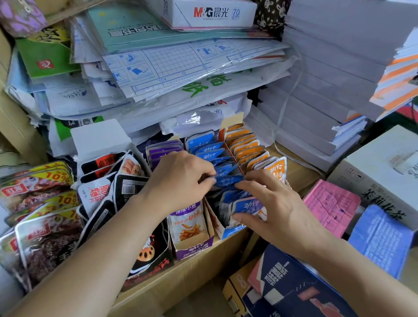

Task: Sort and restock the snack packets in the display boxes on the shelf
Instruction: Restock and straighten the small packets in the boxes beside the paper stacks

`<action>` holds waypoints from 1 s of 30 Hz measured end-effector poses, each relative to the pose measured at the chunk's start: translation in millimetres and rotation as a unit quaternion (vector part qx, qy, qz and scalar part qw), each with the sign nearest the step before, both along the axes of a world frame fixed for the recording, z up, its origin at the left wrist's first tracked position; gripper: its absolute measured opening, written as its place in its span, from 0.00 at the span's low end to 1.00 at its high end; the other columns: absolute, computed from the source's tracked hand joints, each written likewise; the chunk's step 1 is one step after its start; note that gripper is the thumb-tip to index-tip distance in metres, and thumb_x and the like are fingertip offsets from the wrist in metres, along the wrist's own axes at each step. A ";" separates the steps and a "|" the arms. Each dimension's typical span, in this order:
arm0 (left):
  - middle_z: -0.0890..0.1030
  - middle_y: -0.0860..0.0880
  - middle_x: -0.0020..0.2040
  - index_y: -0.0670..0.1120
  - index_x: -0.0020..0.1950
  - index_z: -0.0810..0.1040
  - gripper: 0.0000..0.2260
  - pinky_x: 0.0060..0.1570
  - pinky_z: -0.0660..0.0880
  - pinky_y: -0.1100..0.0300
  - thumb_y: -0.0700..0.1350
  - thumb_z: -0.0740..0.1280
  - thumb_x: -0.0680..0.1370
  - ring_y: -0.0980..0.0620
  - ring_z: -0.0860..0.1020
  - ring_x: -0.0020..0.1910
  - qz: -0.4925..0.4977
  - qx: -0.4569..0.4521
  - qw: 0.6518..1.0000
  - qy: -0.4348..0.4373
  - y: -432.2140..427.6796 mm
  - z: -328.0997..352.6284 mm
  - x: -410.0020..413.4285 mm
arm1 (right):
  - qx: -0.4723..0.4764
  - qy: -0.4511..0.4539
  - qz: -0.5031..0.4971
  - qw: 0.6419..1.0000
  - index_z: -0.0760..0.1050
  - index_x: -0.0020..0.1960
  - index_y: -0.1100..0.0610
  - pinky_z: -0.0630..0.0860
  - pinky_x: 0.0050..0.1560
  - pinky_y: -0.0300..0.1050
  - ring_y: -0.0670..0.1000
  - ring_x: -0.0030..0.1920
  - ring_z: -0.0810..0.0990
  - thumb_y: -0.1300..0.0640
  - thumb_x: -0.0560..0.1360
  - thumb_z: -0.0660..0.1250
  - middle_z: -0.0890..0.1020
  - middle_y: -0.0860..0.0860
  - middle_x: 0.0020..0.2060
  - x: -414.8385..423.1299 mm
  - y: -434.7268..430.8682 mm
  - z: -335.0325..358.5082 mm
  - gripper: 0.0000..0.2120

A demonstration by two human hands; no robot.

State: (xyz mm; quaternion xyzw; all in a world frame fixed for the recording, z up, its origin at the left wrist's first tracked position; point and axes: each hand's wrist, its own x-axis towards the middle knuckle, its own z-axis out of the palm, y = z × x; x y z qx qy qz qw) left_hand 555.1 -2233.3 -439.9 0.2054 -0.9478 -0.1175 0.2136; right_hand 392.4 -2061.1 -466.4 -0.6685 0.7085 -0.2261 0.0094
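Three narrow display boxes stand side by side on the shelf: a purple box (193,248), a blue box (229,231) and an orange box (230,126). The blue box holds a row of upright blue snack packets (208,149). My left hand (179,181) reaches over the purple packets (164,151) and pinches a blue packet (228,181) in the middle of the row. My right hand (269,201) meets it from the right; its fingers curl on that same packet and its thumb rests on the front blue packets (246,205). Orange packets (247,148) fill the right box.
To the left stand a box of black packets (118,186) and red-labelled meat packets (38,204). Stacked paper sheets and an M&G box (209,6) pile up behind. White paper reams (339,88) stand to the right. A dark blue carton (292,293) and a pink packet (331,206) lie in front.
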 end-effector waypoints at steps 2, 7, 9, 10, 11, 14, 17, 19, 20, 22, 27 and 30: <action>0.84 0.52 0.34 0.49 0.44 0.87 0.04 0.43 0.78 0.56 0.46 0.73 0.76 0.52 0.80 0.32 0.006 0.017 1.000 0.019 -1.0 0.0 0.0 | 0.003 -0.006 0.010 1.000 0.74 0.70 0.52 0.73 0.56 0.34 0.46 0.67 0.72 0.44 0.76 0.72 0.71 0.48 0.67 -1.0 1.7 1.0 0.26; 0.83 0.46 0.35 0.45 0.46 0.86 0.05 0.37 0.80 0.48 0.45 0.73 0.78 0.46 0.82 0.34 0.042 0.161 0.983 0.080 -10.4 9.1 6.5 | -0.021 -0.031 0.017 0.999 0.61 0.79 0.52 0.76 0.58 0.40 0.48 0.72 0.68 0.51 0.74 0.75 0.60 0.49 0.76 -0.3 4.6 4.2 0.38; 0.85 0.45 0.36 0.44 0.47 0.86 0.04 0.41 0.82 0.44 0.44 0.72 0.78 0.44 0.84 0.36 0.044 0.211 0.974 0.072 -13.4 9.8 6.4 | -0.017 -0.040 0.010 0.999 0.55 0.82 0.52 0.73 0.62 0.41 0.49 0.77 0.63 0.51 0.75 0.75 0.55 0.48 0.79 0.1 2.2 4.2 0.43; 0.84 0.46 0.35 0.43 0.47 0.85 0.05 0.42 0.82 0.46 0.43 0.72 0.78 0.46 0.84 0.36 0.047 0.211 0.975 0.057 -14.1 8.9 5.2 | -0.014 -0.042 0.010 0.999 0.52 0.82 0.52 0.71 0.66 0.42 0.49 0.79 0.59 0.51 0.75 0.74 0.54 0.48 0.81 0.1 0.9 3.9 0.44; 0.83 0.47 0.32 0.43 0.45 0.85 0.05 0.40 0.82 0.51 0.43 0.71 0.79 0.50 0.83 0.33 0.050 0.189 0.980 0.038 -13.7 7.4 3.5 | -0.014 -0.038 0.012 0.999 0.51 0.83 0.52 0.69 0.69 0.44 0.49 0.80 0.57 0.51 0.75 0.74 0.53 0.48 0.81 0.1 -0.2 3.5 0.45; 0.79 0.49 0.29 0.50 0.40 0.85 0.08 0.33 0.72 0.60 0.46 0.71 0.79 0.56 0.74 0.28 0.039 0.102 0.994 -0.020 -0.8 8.0 -4.1 | -0.011 -0.008 0.009 1.000 0.49 0.83 0.51 0.62 0.74 0.47 0.51 0.80 0.55 0.47 0.74 0.74 0.52 0.47 0.82 0.0 -2.9 3.5 0.47; 0.85 0.54 0.42 0.57 0.55 0.86 0.08 0.47 0.76 0.55 0.54 0.71 0.78 0.52 0.81 0.45 0.024 0.063 0.995 -0.078 8.8 8.3 -7.2 | 0.006 0.039 0.010 0.999 0.49 0.83 0.50 0.56 0.75 0.46 0.51 0.80 0.55 0.42 0.73 0.70 0.50 0.46 0.82 -2.6 -6.0 6.6 0.47; 0.82 0.60 0.37 0.58 0.59 0.84 0.10 0.46 0.74 0.57 0.54 0.72 0.78 0.58 0.79 0.41 0.030 0.084 0.992 -0.090 8.0 9.3 -2.9 | 0.022 0.056 0.010 0.998 0.53 0.82 0.51 0.61 0.77 0.51 0.51 0.80 0.56 0.38 0.74 0.66 0.54 0.46 0.82 -4.8 -7.5 5.6 0.43; 0.80 0.63 0.34 0.58 0.60 0.84 0.12 0.44 0.73 0.60 0.52 0.73 0.77 0.62 0.78 0.38 0.028 0.105 0.990 -0.089 7.2 11.9 1.0 | 0.032 0.060 0.003 0.998 0.55 0.82 0.51 0.65 0.76 0.55 0.51 0.80 0.57 0.35 0.75 0.63 0.57 0.46 0.81 -5.4 -7.7 4.9 0.41; 0.83 0.65 0.38 0.55 0.60 0.85 0.14 0.43 0.73 0.69 0.44 0.75 0.75 0.67 0.78 0.37 0.029 0.140 0.988 -0.061 1.4 12.8 8.9 | 0.044 0.062 -0.014 0.997 0.58 0.81 0.50 0.68 0.72 0.58 0.51 0.79 0.59 0.31 0.75 0.58 0.61 0.46 0.80 -6.2 -7.5 3.5 0.40; 0.82 0.58 0.43 0.54 0.52 0.87 0.09 0.45 0.77 0.57 0.47 0.77 0.72 0.58 0.78 0.43 0.066 0.086 0.993 0.040 -10.7 8.3 12.6 | 0.060 0.062 -0.020 0.996 0.58 0.81 0.48 0.64 0.73 0.56 0.51 0.79 0.58 0.30 0.75 0.58 0.62 0.44 0.79 -6.5 -6.2 3.0 0.40; 0.83 0.59 0.46 0.57 0.52 0.85 0.10 0.47 0.76 0.54 0.52 0.78 0.71 0.54 0.77 0.49 0.070 0.026 0.997 0.006 -7.5 4.1 4.5 | 0.065 0.068 -0.024 0.995 0.62 0.79 0.48 0.64 0.72 0.57 0.51 0.79 0.59 0.30 0.74 0.56 0.65 0.45 0.78 -5.0 -6.2 4.7 0.39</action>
